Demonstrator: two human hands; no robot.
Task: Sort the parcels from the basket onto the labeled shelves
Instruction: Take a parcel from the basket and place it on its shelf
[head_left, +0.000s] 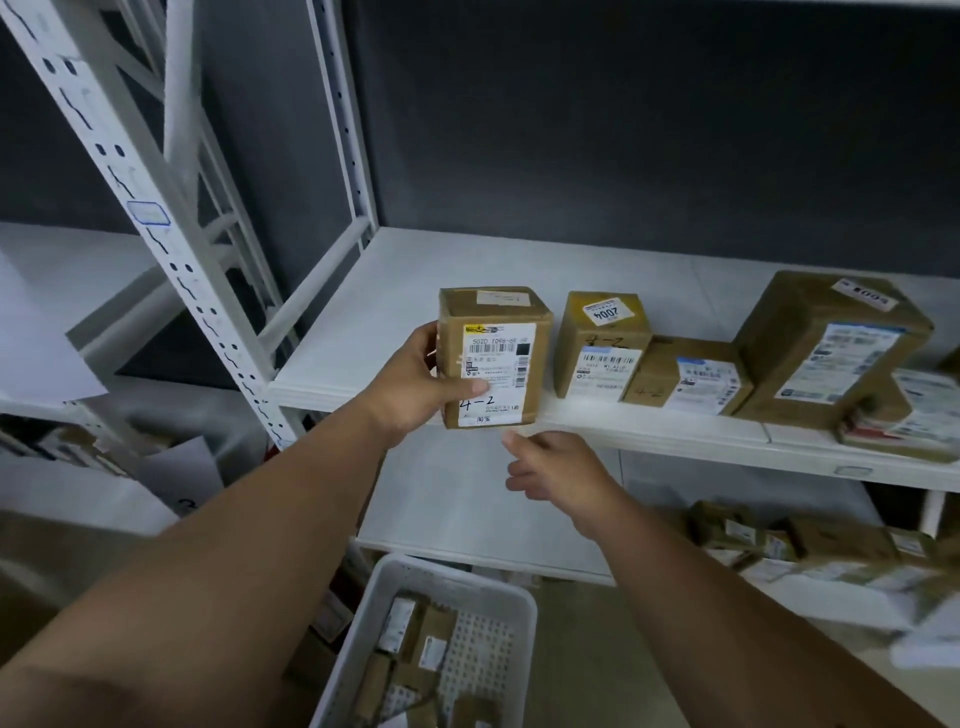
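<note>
Parcels are what we are sorting, and one brown box (493, 358) stands upright at the front left edge of the white shelf (395, 291), with "4-2" handwritten under its printed label. Our left hand (415, 384) clasps it from the left side, the thumb pressed flat across the label and the fingers wrapped behind, where we cannot see them. Our right hand (556, 467) hangs just below the shelf's front edge and the box, fingers loosely spread and curled, touching nothing.

To the right of the held box, on the same shelf, we see a second upright box (602, 348) with a yellow sticker reading 2004 on top and "4-2" on its face. A low box (691, 376) sits against it, and beyond that a tall box (826, 348) leans back. Below, between our forearms, the white perforated basket (509, 597) holds several more small brown parcels (410, 629). More parcels (779, 540) lie scattered on the lower shelf to the right.
</note>
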